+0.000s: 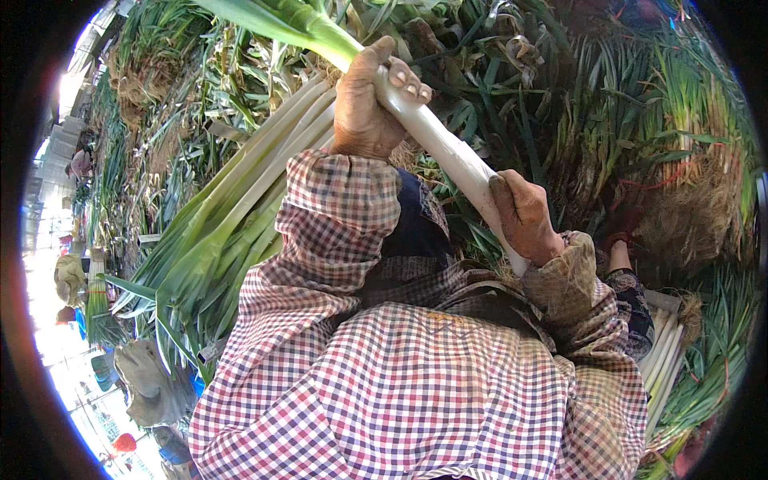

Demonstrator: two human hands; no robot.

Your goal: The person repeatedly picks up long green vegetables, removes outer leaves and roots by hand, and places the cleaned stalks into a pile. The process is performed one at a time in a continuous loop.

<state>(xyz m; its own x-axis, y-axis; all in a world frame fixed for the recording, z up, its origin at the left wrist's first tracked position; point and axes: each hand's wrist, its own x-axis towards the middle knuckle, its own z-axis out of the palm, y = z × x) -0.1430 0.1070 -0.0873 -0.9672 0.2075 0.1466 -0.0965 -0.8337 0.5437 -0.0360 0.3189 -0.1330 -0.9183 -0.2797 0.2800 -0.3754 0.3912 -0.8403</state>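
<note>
A large green onion (447, 144) slants across in front of my chest, its green leaves (306, 27) at the upper left and its white shaft running down to the right. My left hand (375, 102) is wrapped around the upper shaft, just below the green. Further down, my right hand (527, 216) grips the shaft near its lower end, thumb along the top. That end is partly hidden by my right hand and sleeve. Left of my left forearm lies a pile of stripped green onions (258, 162), white shafts towards the top and leaves towards my side.
Loose leaves and peelings (480, 78) cover the ground ahead. Tied bundles of unpeeled onions (684, 132) with roots stand at the right. More white shafts (663, 354) lie at the lower right, beside another person's leg (630, 306). People in hats (144, 378) sit at the left.
</note>
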